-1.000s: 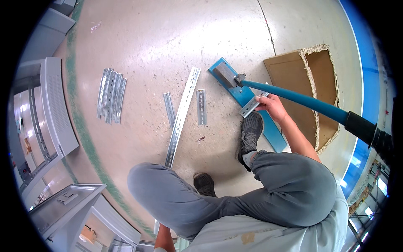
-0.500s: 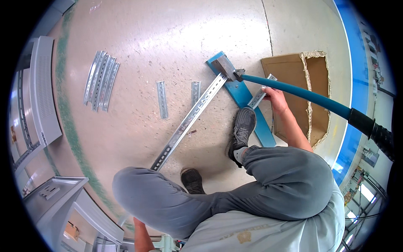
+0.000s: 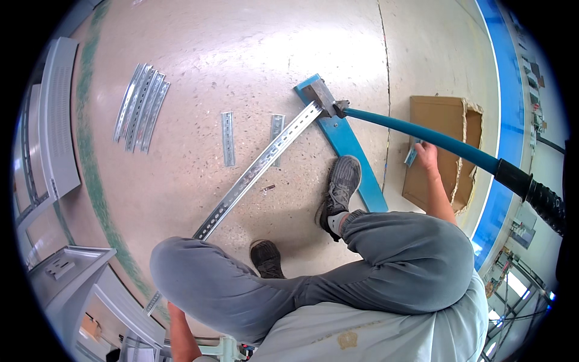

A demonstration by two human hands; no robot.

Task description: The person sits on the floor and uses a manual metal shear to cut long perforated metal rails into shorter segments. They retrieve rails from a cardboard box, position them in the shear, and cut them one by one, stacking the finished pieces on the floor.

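My right hand (image 3: pixel 427 155) is closed on a short slotted metal rail (image 3: pixel 412 155) at the near-left side of a cardboard box (image 3: pixel 435 114). Only a bit of that rail shows. A long slotted rail (image 3: pixel 259 168) runs from the metal jaw (image 3: pixel 319 95) of a teal lever cutter (image 3: pixel 350 142) down to my left knee. Past the knee its perforated end (image 3: pixel 154 303) seems to reappear, beside my left hand (image 3: pixel 174 310). My knee hides the left fingers. The cutter's teal handle (image 3: pixel 422 129) stretches right to a black grip (image 3: pixel 515 179).
Two short rail pieces (image 3: pixel 228 139) (image 3: pixel 278 123) lie on the floor by the long rail. Several more rails (image 3: pixel 141 108) lie side by side at far left. My right shoe (image 3: pixel 344 181) rests against the cutter base. Grey metal cabinets (image 3: pixel 60 120) stand along the left.
My right hand has carried the short rail rightward, away from the cutter base and my shoe, to the box. The box has shifted right. The long rail still reaches the jaw.
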